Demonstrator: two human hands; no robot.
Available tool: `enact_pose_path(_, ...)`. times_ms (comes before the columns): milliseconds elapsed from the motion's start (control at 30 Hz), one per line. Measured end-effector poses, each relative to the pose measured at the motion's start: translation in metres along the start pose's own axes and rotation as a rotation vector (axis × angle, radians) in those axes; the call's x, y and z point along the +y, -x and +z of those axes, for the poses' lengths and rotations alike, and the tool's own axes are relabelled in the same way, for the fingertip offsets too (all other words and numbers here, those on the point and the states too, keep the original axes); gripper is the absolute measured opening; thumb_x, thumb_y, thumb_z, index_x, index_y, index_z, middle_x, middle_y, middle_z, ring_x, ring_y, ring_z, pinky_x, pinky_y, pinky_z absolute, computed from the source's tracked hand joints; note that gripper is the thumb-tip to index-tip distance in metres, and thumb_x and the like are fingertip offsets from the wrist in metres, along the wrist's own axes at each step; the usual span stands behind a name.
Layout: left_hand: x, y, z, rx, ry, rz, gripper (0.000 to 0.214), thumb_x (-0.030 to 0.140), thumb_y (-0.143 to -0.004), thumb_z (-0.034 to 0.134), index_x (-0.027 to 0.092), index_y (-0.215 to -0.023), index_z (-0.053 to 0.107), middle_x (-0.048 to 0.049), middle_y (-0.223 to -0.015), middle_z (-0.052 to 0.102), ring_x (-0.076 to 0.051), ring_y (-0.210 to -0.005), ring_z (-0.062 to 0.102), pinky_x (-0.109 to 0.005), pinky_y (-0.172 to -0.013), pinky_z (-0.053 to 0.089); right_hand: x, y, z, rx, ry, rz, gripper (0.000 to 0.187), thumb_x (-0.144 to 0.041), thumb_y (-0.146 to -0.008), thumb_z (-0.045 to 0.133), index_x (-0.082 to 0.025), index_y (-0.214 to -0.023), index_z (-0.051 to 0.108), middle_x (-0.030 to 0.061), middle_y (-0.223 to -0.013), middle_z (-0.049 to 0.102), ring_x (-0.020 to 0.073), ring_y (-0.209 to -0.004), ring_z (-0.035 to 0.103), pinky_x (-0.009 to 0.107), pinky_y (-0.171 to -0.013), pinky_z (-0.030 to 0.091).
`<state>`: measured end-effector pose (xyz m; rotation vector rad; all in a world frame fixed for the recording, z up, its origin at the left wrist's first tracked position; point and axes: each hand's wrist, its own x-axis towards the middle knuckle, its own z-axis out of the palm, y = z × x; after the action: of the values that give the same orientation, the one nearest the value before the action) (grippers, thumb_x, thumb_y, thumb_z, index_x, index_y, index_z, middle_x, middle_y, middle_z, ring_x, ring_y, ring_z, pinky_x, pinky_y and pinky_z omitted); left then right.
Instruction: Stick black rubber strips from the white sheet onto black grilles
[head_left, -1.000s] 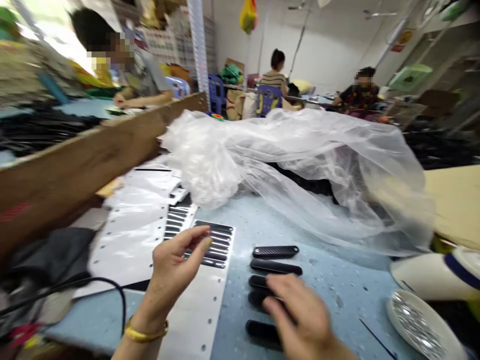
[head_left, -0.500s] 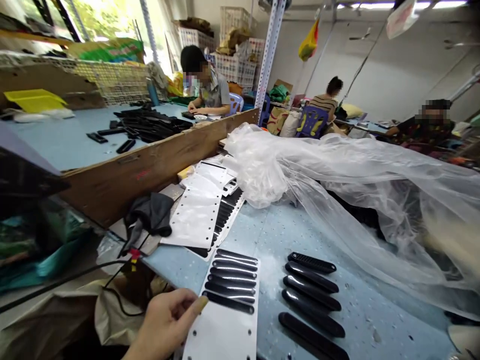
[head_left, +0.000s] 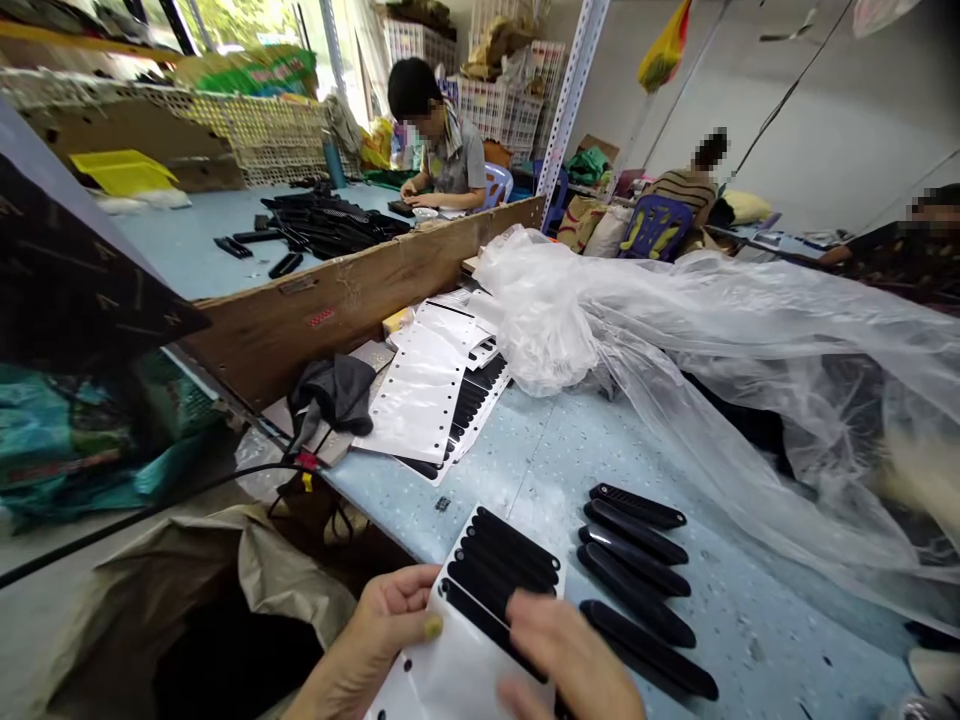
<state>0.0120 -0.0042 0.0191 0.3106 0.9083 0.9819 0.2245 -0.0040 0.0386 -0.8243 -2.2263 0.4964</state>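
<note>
My left hand (head_left: 386,625) pinches the left edge of a white backing sheet (head_left: 461,665), thumb on top. Across the sheet's upper part lie several black, round-ended stickers (head_left: 506,550). My right hand (head_left: 574,655), smeared by motion, is over the right side of the sheet at the lowest black sticker; its fingertips cannot be made out well, nor whether they grip anything. To the right, several long black pieces with rounded ends (head_left: 637,590) lie in a slanted row on the blue table (head_left: 555,450).
More white sheets with black stickers (head_left: 420,385) are piled behind, beside a dark cloth (head_left: 337,395). Clear plastic film (head_left: 675,300) covers the back right. A wooden board (head_left: 360,280) borders the left; beyond it, a person (head_left: 450,150) works. An open bag (head_left: 187,600) stands below left.
My right hand has come into view over the sheet. The sheet, in my left hand, is now tilted and further right in the picture. The view has shifted.
</note>
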Motion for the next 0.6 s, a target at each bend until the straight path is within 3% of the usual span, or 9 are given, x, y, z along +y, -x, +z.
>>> enact_pose_path(100, 0.009, 0.000, 0.009, -0.064, -0.004, -0.007, 0.045, 0.024, -0.058, 0.086, 0.013, -0.100, 0.075, -0.0110, -0.082, 0.076, -0.025, -0.072, 0.071, -0.030, -0.068, 0.053, 0.019, -0.012, 0.017, 0.171, 0.081, 0.114, 0.033, -0.027, -0.087, 0.063, -0.016, -0.118, 0.061, 0.0156, -0.113, 0.068, 0.0341, -0.106, 0.063, 0.053, -0.087, 0.054)
enact_pose_path(267, 0.016, -0.010, 0.016, -0.022, -0.217, 0.100, 0.034, 0.038, -0.064, 0.085, 0.013, -0.085, 0.077, -0.0060, -0.071, 0.074, -0.017, -0.065, 0.064, -0.023, -0.063, 0.048, 0.025, -0.015, 0.047, 0.193, 0.048, 0.202, 0.028, -0.021, -0.085, 0.061, -0.018, -0.111, 0.068, 0.0140, -0.112, 0.071, 0.0355, -0.108, 0.065, 0.055, -0.086, 0.054)
enact_pose_path(367, 0.020, -0.015, 0.020, -0.043, -0.309, 0.142, 0.032, 0.041, -0.066, 0.082, 0.013, -0.079, 0.078, -0.0040, -0.067, 0.072, -0.013, -0.059, 0.058, -0.020, -0.057, 0.043, 0.025, -0.016, 0.047, 0.228, -0.139, 0.295, 0.028, -0.023, -0.083, 0.063, -0.021, -0.111, 0.070, 0.0123, -0.111, 0.073, 0.0326, -0.106, 0.067, 0.052, -0.090, 0.054)
enact_pose_path(600, 0.034, -0.025, 0.041, -0.175, -0.485, 0.228, 0.023, 0.037, -0.078, 0.072, 0.015, -0.082, 0.079, -0.0046, -0.073, 0.072, -0.016, -0.070, 0.058, -0.023, -0.065, 0.045, 0.028, -0.031, 0.029, 0.252, -0.691, 0.590, 0.020, -0.029, -0.085, 0.064, -0.027, -0.099, 0.077, 0.0076, -0.104, 0.075, 0.0282, -0.105, 0.067, 0.045, -0.098, 0.049)
